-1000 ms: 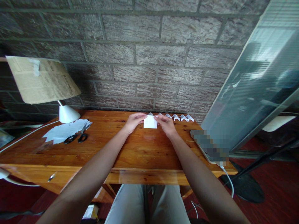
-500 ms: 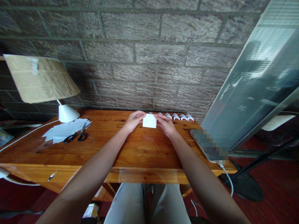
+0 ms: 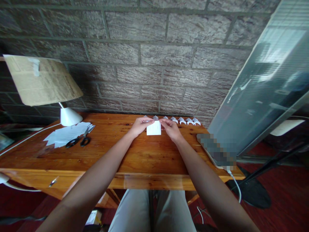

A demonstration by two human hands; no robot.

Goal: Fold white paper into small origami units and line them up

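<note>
A small white square of paper (image 3: pixel 154 129) is held just over the wooden desk, in the middle of the view. My left hand (image 3: pixel 141 126) pinches its upper left edge between thumb and fingers. At the upper right corner my right hand (image 3: pixel 170 127) grips the same sheet, fingers closed. Behind the hands, a row of several small folded paper pieces (image 3: pixel 182 120) runs along the back edge of the desk. Some of those pieces are partly hidden by my fingers.
On the left, black-handled scissors (image 3: pixel 82 139) lie over a pile of cut paper (image 3: pixel 64 135), beside a lamp (image 3: pixel 70 116) with a brown paper shade. A blurred device (image 3: pixel 214 151) with a white cable sits at the right edge of the desk (image 3: pixel 149 158). A brick wall (image 3: pixel 149 77) stands behind.
The paper has come slightly down and toward me, and my fingertips now lie along its top edge. More of the folded pieces behind the hands show.
</note>
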